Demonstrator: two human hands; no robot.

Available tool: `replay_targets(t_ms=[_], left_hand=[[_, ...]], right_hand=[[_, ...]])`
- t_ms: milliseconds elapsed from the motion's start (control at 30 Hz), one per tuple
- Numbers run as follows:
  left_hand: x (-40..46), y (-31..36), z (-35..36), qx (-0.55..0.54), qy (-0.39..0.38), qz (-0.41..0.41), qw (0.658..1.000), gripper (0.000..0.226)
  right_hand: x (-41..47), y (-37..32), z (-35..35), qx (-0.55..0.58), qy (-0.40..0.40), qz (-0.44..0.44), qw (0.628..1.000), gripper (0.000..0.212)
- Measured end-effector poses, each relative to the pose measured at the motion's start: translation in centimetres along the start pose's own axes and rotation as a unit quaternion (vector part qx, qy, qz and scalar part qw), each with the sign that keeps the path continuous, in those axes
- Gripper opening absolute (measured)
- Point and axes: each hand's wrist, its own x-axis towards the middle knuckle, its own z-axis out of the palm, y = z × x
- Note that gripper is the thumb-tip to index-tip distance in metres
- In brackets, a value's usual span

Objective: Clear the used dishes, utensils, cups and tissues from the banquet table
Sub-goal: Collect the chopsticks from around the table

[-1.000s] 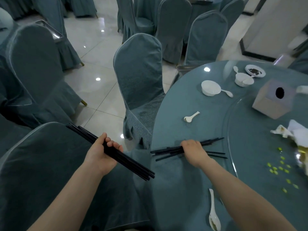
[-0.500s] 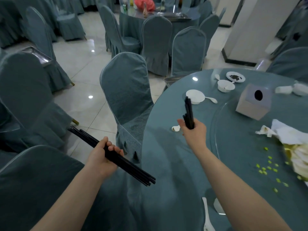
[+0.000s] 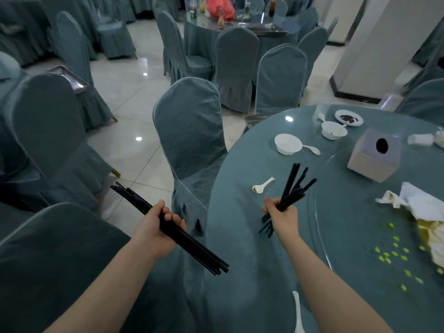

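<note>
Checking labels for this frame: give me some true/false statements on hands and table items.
1. Both hands hold black chopsticks. True: left hand grips one bundle, right hand another.
2. The tissue box stands on the floor. False: it is on the table.
3. A white spoon lies on the table ahead of the right hand. True.
4. The white bowl is stacked on the dirty plate. False: they sit apart.
5. Green bits are scattered on the table. True.
</note>
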Motion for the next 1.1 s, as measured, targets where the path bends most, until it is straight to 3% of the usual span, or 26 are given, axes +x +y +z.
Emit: replay_targets(t_ms=[167, 367, 567, 733, 900, 1100], left_hand=[[-0.3, 1.0, -0.7, -0.018, -0.002, 0.01, 1.0, 0.039], [-1.3, 2.5, -2.5, -0.034, -0.033, 0.024, 0.999, 0.04], [-3.5, 5.9, -5.7, -0.102, -0.064, 0.05, 0.991, 0.038], [-6.1, 9.6, -9.7, -0.169, -0.082, 0.083, 0.979, 0.037], [-8.7, 13.9, -14.8, -0.227, -0.101, 0.1, 0.964, 0.031], [-11.2, 20.0, -25.4, -0.221, -0.104, 0.138, 0.96, 0.039]], right_hand=[[-0.1, -0.3, 0.8, -0.09, -0.013, 0.005, 0.996, 0.036], [-3.4, -2.7, 4.1, -0.174, -0.094, -0.054, 0.979, 0.032], [-7.3, -7.4, 9.7, -0.276, -0.178, -0.134, 0.935, 0.029], [-11.8, -10.9, 15.1, -0.262, -0.247, -0.139, 0.922, 0.029], [-17.5, -13.7, 21.2, -0.289, -0.317, -0.187, 0.884, 0.018], [-27.2, -15.1, 30.2, -0.297, -0.369, -0.209, 0.855, 0.018]])
